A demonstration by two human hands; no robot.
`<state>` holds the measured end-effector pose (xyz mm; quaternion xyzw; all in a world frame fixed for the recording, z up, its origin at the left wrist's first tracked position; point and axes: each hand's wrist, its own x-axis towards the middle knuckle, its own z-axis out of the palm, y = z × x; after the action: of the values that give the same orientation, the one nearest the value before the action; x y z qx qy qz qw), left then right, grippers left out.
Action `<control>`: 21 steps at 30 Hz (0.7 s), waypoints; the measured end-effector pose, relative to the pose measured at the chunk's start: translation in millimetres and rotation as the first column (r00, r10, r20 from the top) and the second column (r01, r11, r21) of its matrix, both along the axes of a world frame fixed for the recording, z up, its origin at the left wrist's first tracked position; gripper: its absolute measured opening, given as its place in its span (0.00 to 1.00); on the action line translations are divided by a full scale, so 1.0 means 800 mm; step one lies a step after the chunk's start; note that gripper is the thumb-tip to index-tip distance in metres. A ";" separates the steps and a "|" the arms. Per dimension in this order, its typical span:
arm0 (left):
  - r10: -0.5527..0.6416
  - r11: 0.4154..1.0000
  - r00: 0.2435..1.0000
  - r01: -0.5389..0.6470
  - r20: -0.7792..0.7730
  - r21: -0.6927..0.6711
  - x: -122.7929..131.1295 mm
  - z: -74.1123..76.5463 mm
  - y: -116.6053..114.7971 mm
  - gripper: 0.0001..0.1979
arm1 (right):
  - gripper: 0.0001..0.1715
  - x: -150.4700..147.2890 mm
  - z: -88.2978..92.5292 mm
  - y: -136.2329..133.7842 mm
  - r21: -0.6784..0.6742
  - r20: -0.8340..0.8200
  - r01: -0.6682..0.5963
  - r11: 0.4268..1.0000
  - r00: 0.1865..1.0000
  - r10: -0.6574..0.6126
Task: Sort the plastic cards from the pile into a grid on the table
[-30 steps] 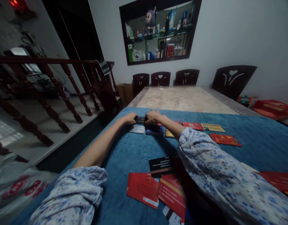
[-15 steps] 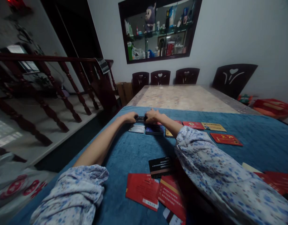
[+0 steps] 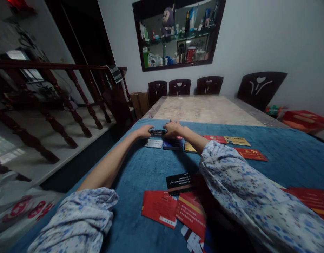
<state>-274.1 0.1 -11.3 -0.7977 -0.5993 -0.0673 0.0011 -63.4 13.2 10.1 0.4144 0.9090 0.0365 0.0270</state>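
Observation:
A small stack of black cards [image 3: 158, 133] lies at the far left of the blue cloth [image 3: 140, 165]. At its left end is my left hand [image 3: 144, 131], thumb and forefinger spread apart beside the edge. My right hand [image 3: 173, 129] rests at the stack's right end with its fingers parted; some fingertips are hard to make out. Just nearer to me lie a silver-white card stack [image 3: 153, 143], a dark blue card stack [image 3: 172, 144] and a gold card [image 3: 189, 147], the last partly hidden by my right forearm.
Red cards [image 3: 251, 154] and a yellow card [image 3: 237, 141] lie to the right. Closer in are a black striped card [image 3: 179, 184] and several red cards [image 3: 159, 208]. More red cards [image 3: 309, 199] sit at right. A wooden railing [image 3: 69, 95] runs along the left.
Both hands have eased slightly apart at the ends of the black card stack, and more of it shows between them. The view has shifted a little.

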 end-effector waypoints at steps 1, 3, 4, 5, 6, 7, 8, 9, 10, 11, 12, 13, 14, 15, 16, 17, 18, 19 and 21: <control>0.009 1.000 1.000 -0.009 0.005 -0.001 0.000 0.000 -0.004 0.29 | 0.27 0.003 0.001 -0.002 0.009 -0.007 -0.005 1.000 1.000 0.005; 0.035 0.999 0.999 -0.035 0.009 0.000 0.000 0.001 -0.013 0.28 | 0.27 0.010 0.003 -0.006 0.026 -0.022 -0.016 1.000 1.000 0.017; 0.042 0.999 0.999 -0.043 0.020 0.024 0.001 0.002 -0.018 0.26 | 0.27 0.013 0.004 -0.008 0.033 -0.032 -0.024 0.999 0.999 0.025; 0.043 0.998 0.999 -0.045 0.032 0.053 0.003 0.002 -0.024 0.25 | 0.27 0.016 0.005 -0.011 0.041 -0.044 -0.031 0.999 0.998 0.033; 0.040 0.996 0.998 -0.043 0.045 0.080 0.005 0.002 -0.030 0.24 | 0.26 0.019 0.006 -0.015 0.052 -0.058 -0.040 0.998 0.997 0.043; 0.030 0.994 0.998 -0.036 0.058 0.104 0.007 0.003 -0.036 0.22 | 0.25 0.022 0.007 -0.020 0.062 -0.073 -0.048 0.997 0.996 0.053; 0.014 0.992 0.997 -0.023 0.073 0.123 0.010 0.003 -0.043 0.20 | 0.24 0.024 0.008 -0.024 0.073 -0.087 -0.058 0.996 0.994 0.064; -0.003 0.990 0.996 -0.009 0.089 0.140 0.012 0.003 -0.050 0.19 | 0.22 0.026 0.009 -0.030 0.084 -0.100 -0.067 0.994 0.992 0.076; -0.019 0.988 0.994 0.002 0.107 0.154 0.015 0.004 -0.057 0.17 | 0.21 0.028 0.010 -0.035 0.095 -0.111 -0.077 0.992 0.990 0.088; -0.029 0.986 0.992 0.008 0.124 0.164 0.018 0.004 -0.064 0.16 | 0.19 0.030 0.011 -0.041 0.106 -0.120 -0.088 0.990 0.988 0.100; -0.036 0.985 0.990 0.012 0.138 0.175 0.022 0.004 -0.071 0.15 | 0.18 0.032 0.013 -0.047 0.116 -0.126 -0.098 0.988 0.986 0.112; -0.043 0.983 0.988 0.016 0.149 0.183 0.025 0.004 -0.078 0.14 | 0.17 0.034 0.015 -0.053 0.126 -0.133 -0.104 0.987 0.984 0.121; -0.052 0.982 0.986 0.021 0.158 0.189 0.028 0.003 -0.085 0.14 | 0.16 0.037 0.016 -0.059 0.136 -0.140 -0.110 0.985 0.982 0.129; -0.061 0.981 0.984 0.028 0.165 0.194 0.031 0.003 -0.092 0.13 | 0.16 0.039 0.017 -0.064 0.143 -0.147 -0.115 0.983 0.980 0.136; -0.071 0.980 0.983 0.036 0.172 0.197 0.034 0.002 -0.098 0.13 | 0.16 0.041 0.018 -0.070 0.146 -0.154 -0.119 0.982 0.978 0.142; -0.081 0.979 0.980 0.044 0.180 0.198 0.036 0.001 -0.104 0.12 | 0.15 0.043 0.019 -0.075 0.147 -0.161 -0.122 0.982 0.976 0.146; -0.092 0.979 0.977 0.053 0.191 0.198 0.039 0.000 -0.110 0.12 | 0.15 0.046 0.020 -0.080 0.147 -0.167 -0.125 0.981 0.975 0.149; -0.102 0.978 0.974 0.061 0.202 0.198 0.041 -0.002 -0.116 0.12 | 0.15 0.048 0.021 -0.085 0.144 -0.169 -0.127 0.981 0.974 0.151; -0.113 0.978 0.968 0.068 0.224 0.199 0.045 -0.006 -0.129 0.11 | 0.14 0.053 0.021 -0.094 0.140 -0.168 -0.127 0.982 0.974 0.150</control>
<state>-238.4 -103.1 -15.7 -0.8070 -0.5490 -0.2175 0.0034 -21.1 -62.3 26.7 0.3523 0.9302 0.0594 -0.0837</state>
